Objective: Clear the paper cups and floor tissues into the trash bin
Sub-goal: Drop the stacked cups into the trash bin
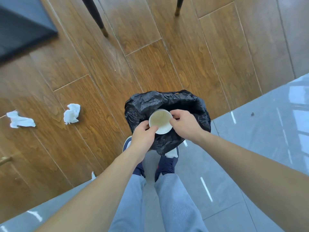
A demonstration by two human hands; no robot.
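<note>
A white paper cup (160, 121) with a stained beige inside hangs upright over the mouth of the trash bin (189, 104), which is lined with a black bag. My left hand (145, 134) pinches the cup's near left rim. My right hand (184, 124) grips its right rim. Two crumpled white tissues lie on the wooden floor to the left: one tissue (72, 113) closer to the bin, the other tissue (20, 120) near the left edge. A small white scrap (93, 175) peeks out beside my left forearm.
My feet in dark blue shoes (166, 162) stand on grey tiles right behind the bin. Two dark chair legs (97, 17) rise at the top. A dark furniture edge (25, 30) fills the upper left corner. A brass-tipped leg (5, 159) shows at the left edge.
</note>
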